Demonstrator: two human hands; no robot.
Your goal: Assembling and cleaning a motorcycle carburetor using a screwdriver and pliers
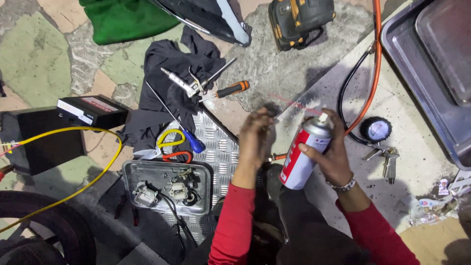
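Observation:
My right hand (pixel 333 152) grips a silver and red spray can (pixel 303 156), tilted, with a finger near its white nozzle. My left hand (pixel 255 137) is raised beside it, fingers closed around a small dark part (pixel 270 109) that I cannot make out clearly. Both arms wear red sleeves, and a bracelet sits on my right wrist. Below my hands lies a dark machine part, mostly hidden by my arms.
A metal tray (pixel 132 169) with small electrical parts sits lower left on a ribbed plate (pixel 221 147). Scissors (pixel 169 147), screwdrivers (pixel 228 91) and a black cloth (pixel 171 64) lie behind. An air gun with gauge (pixel 377 130) and orange hose (pixel 375 59) lie right, a steel tray (pixel 407 54) far right.

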